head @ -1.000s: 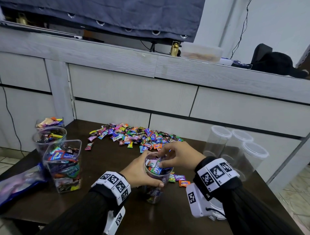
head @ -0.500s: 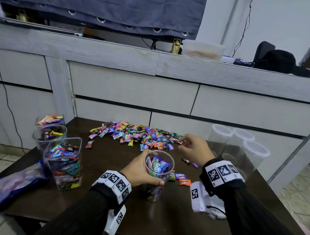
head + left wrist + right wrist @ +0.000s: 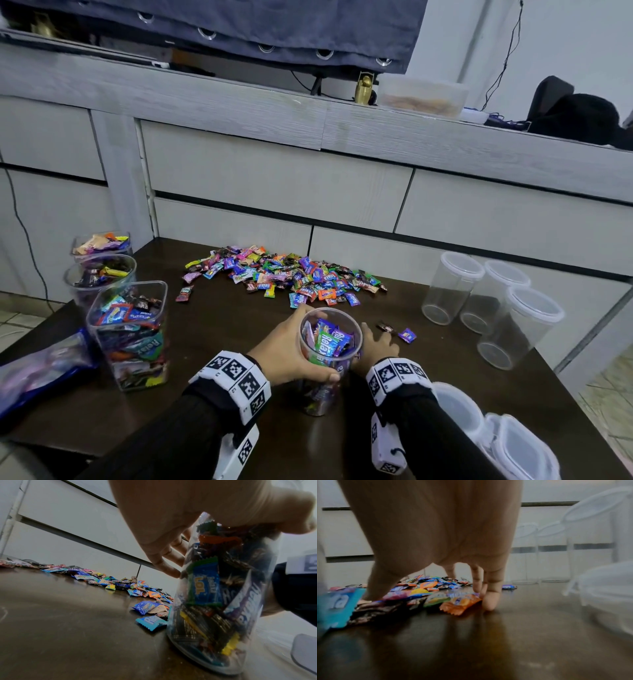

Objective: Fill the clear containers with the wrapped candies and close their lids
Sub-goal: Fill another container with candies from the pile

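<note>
My left hand (image 3: 291, 346) grips a round clear container (image 3: 330, 346) that stands lidless on the dark table, nearly full of wrapped candies. In the left wrist view its fingers (image 3: 164, 561) and thumb wrap the container (image 3: 214, 595) near the top. My right hand (image 3: 375, 344) is down on the table just right of it. Its fingertips (image 3: 489, 601) touch the table beside an orange candy (image 3: 460, 605), and the thumb sits on the far side of a few loose candies; nothing is lifted. The main candy pile (image 3: 284, 277) lies further back.
Three empty lidded containers (image 3: 493, 298) stand at the right. Three filled lidless containers (image 3: 130, 335) stand at the left beside a plastic bag (image 3: 41, 370). Loose lids (image 3: 520, 448) lie at the near right corner. Two stray candies (image 3: 406, 335) lie right of my hand.
My right hand left the container's mouth, reached out to the pile's near edge, then came back and dropped onto the loose candies right of the container. The left hand kept its grip.
</note>
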The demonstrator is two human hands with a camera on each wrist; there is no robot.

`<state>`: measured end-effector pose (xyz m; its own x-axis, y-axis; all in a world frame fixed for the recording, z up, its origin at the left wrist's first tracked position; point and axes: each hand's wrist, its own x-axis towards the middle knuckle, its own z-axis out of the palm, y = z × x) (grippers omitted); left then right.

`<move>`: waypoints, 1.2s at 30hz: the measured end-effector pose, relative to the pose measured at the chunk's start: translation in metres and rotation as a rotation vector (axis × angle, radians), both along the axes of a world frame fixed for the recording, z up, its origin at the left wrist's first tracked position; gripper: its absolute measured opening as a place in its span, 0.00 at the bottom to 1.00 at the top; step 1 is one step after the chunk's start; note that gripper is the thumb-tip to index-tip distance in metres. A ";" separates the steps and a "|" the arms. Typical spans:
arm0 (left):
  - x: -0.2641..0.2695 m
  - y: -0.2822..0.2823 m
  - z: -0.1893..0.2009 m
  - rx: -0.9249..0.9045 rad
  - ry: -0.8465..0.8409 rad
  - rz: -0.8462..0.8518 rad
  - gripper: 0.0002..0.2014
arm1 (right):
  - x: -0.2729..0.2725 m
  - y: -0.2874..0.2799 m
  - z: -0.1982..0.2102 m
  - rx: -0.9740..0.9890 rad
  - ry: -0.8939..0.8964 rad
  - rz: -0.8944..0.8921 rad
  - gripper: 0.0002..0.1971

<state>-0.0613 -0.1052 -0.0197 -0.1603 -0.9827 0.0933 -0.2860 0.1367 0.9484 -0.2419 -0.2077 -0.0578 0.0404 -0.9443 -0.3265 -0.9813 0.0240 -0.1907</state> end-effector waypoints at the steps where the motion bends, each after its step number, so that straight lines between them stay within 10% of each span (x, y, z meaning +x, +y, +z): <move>1: 0.000 0.000 0.000 -0.001 0.000 0.001 0.43 | 0.004 -0.002 0.000 0.023 0.030 0.056 0.44; 9: 0.001 -0.002 -0.004 -0.021 0.012 0.008 0.42 | -0.004 -0.007 0.026 0.035 0.125 0.362 0.20; 19: -0.001 -0.002 -0.004 -0.012 0.021 0.014 0.43 | -0.018 0.013 0.037 0.064 0.071 0.512 0.14; 32: -0.005 0.000 -0.001 0.026 0.017 0.005 0.44 | -0.039 0.016 0.146 -0.122 -0.748 0.519 0.09; 36: -0.007 0.000 0.000 0.030 0.015 -0.002 0.45 | -0.007 0.032 0.167 -0.133 -0.555 0.653 0.08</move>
